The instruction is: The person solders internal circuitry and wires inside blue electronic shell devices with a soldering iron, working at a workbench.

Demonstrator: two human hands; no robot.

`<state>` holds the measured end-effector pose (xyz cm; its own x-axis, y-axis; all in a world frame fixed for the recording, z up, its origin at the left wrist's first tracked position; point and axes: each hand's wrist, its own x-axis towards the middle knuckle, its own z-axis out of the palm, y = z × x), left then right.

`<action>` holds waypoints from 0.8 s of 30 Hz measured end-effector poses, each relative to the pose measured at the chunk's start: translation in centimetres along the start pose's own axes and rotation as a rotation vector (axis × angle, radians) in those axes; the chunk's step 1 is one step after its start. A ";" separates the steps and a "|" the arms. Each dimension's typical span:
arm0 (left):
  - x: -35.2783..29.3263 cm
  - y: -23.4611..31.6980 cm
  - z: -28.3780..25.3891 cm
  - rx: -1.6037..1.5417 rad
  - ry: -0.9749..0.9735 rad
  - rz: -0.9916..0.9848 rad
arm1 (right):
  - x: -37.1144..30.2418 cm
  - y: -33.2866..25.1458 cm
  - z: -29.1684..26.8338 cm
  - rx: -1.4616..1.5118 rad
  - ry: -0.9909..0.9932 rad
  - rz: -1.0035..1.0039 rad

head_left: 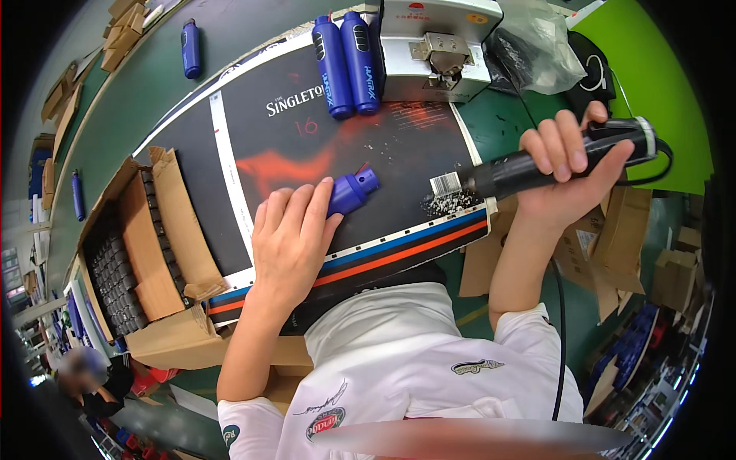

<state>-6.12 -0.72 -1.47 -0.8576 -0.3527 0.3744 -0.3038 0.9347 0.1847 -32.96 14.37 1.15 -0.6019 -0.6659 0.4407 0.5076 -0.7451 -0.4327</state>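
L fingers (316, 205): bent, snug on blue plastic cylinder (349, 195)
R fingers (546, 146): wrapped rnd black corded cylindrical tool (506, 175)
Blue cyl.: over dark printed board (268, 146), L of tool
Tool tip (473, 184): nr blk/wht granules (458, 202)

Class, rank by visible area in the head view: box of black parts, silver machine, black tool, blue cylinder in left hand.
Box of black parts
Silver machine
Black tool
Blue cylinder, partly hidden by the left hand
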 end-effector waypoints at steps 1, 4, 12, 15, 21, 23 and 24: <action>-0.2 0.1 0.2 -0.012 0.002 -0.002 | 0.3 -0.5 0.2 -0.011 0.002 0.005; -1.0 -0.2 0.6 -0.102 0.012 -0.014 | 1.6 -1.0 0.3 -0.100 -0.145 -0.031; 0.3 -0.3 0.6 -0.074 0.031 0.044 | 5.9 -1.3 2.6 -0.270 -0.302 -0.092; 0.0 -0.3 1.0 -0.100 0.060 0.054 | 8.1 -1.9 3.6 -0.418 -0.350 -0.099; -0.2 -0.6 1.9 -0.077 0.118 0.057 | 15.1 4.6 3.7 0.261 -0.847 -0.241; -0.2 -0.7 1.8 -0.085 0.117 0.051 | 9.6 4.3 6.7 -0.589 0.007 -0.171; -0.2 -0.6 1.9 -0.087 0.111 0.052 | 11.2 4.4 5.6 -0.595 0.003 -0.167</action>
<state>-6.57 -1.19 -3.34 -0.8187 -0.3109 0.4827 -0.2185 0.9462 0.2387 -34.02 3.41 8.63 -0.6459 -0.5412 0.5384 -0.0237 -0.6907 -0.7227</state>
